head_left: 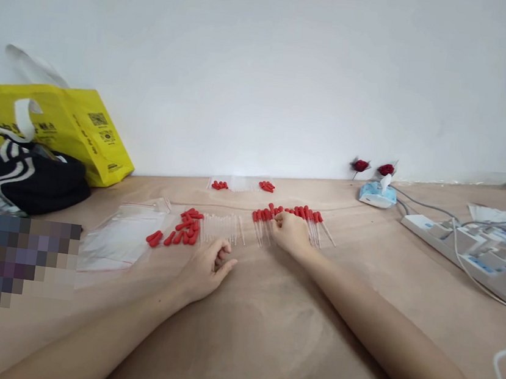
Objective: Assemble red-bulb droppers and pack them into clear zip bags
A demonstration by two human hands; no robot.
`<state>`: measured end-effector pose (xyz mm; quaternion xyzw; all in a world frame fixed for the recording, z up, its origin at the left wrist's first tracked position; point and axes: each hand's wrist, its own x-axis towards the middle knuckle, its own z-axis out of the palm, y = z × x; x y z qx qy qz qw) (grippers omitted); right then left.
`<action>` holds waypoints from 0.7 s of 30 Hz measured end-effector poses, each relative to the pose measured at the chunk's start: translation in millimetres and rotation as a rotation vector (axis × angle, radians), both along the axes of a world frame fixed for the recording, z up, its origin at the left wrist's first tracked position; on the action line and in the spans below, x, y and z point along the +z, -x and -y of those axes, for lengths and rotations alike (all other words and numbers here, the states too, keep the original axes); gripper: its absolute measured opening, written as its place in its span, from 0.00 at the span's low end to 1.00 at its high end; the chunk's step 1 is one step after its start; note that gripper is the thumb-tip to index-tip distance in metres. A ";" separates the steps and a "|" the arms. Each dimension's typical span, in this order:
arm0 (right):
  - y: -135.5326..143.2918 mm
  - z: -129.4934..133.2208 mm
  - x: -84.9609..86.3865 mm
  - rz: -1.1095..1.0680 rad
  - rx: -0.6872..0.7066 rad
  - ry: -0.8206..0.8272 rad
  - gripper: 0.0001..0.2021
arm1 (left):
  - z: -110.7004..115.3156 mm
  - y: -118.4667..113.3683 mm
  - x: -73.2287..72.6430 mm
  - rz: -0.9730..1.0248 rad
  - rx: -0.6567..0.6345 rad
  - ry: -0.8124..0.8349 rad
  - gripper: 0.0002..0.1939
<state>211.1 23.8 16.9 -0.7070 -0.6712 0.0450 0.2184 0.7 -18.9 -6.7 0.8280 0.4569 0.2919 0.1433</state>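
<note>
My left hand [208,269] rests on the table just in front of a row of clear glass dropper tubes [220,227]. Its fingers are loosely curled, with the thumb held apart and nothing visible in them. Left of the tubes lies a pile of loose red rubber bulbs [188,226]. My right hand [291,231] is at a row of droppers with red bulbs fitted [309,215], fingertips pinched at one bulb. That hand hides part of the row. Thin glass stems point toward me on both sides of it.
Clear zip bags [122,238] lie at left, near a black pouch [35,178] and a yellow bag [58,122]. Bagged droppers [242,184] lie by the wall. At right are a tissue pack [377,195], two red roses [387,169] and a power strip [466,255] with cables.
</note>
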 end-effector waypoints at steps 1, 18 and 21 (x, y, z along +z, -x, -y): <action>2.1 -3.0 -0.7 0.008 -0.025 0.000 0.12 | 0.4 -0.3 0.2 -0.015 -0.012 0.005 0.07; 50.4 0.2 2.3 0.124 0.072 0.025 0.14 | -2.8 -2.1 11.3 -0.121 -0.017 -0.070 0.09; 64.4 -4.0 1.5 0.133 0.068 0.062 0.14 | -23.0 19.9 26.8 -0.224 0.206 -0.237 0.11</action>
